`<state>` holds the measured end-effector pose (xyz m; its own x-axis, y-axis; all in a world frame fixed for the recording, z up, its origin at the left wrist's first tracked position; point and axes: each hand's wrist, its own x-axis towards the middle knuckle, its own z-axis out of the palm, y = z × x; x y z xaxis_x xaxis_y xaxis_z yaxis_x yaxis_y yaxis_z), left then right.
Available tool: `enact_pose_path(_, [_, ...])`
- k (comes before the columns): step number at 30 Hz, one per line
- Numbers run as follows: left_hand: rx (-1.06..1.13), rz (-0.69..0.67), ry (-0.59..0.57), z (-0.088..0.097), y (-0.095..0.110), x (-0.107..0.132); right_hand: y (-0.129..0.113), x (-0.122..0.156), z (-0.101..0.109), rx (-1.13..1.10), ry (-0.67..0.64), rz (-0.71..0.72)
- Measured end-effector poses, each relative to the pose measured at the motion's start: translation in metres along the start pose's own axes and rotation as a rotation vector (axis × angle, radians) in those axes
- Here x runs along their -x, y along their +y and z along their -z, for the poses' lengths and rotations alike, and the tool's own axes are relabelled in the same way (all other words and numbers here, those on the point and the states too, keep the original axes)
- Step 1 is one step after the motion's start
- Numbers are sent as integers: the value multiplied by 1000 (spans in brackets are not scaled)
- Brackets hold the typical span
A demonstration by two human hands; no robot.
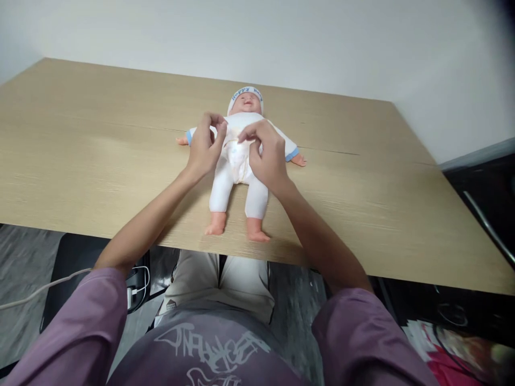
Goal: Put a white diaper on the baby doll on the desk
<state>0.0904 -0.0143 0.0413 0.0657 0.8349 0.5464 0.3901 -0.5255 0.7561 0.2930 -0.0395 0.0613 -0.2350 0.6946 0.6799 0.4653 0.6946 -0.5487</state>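
Note:
A baby doll point(257, 199) in a white outfit with blue cuffs and a white lettered headband lies face up on the table, feet toward me. Round its hips is a white diaper point(238, 155) with a thin yellowish edge. My left hand point(205, 147) is over the doll's side at the waist, thumb and forefinger curled close together. Across from it, my right hand point(269, 154) is bent over the belly, its forefinger tip by the diaper's upper edge and its thumb drawn in. What either pinch holds, if anything, I cannot make out.
The wooden table point(100, 161) has a thin seam across it and meets a pale wall point(281, 43). A white cable point(52, 284) runs at the lower left by a black chair seat point(66, 273). Dark furniture point(483, 187) and a pink item point(446, 367) are at the right.

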Motion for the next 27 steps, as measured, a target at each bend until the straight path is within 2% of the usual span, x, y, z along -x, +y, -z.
enact_pose_path(2, [20,-19,-111,6,29,20,-18,27,11,-19,-56,16])
enact_pose_path(4, [4,-30,-267,10,48,41,-28,56,22,-29,-197,2])
enact_pose_path(6, [-59,-63,-423,12,53,58,-30,81,29,-7,-334,-50])
enact_pose_path(8, [-138,-91,-516,14,47,69,-26,97,34,34,-380,-138])
enact_pose_path(11, [-179,-52,-488,16,29,70,-16,101,36,107,-328,-279])
enact_pose_path(15, [-85,110,-434,14,13,62,-9,87,27,225,-275,-387])
enact_pose_path(19, [-85,174,-405,6,10,57,-8,80,17,323,-264,-378])
enact_pose_path(24, [-114,126,-450,4,12,57,-5,87,14,282,-204,-311])
enact_pose_path(27, [-132,86,-434,6,11,59,-5,91,14,250,-167,-274])
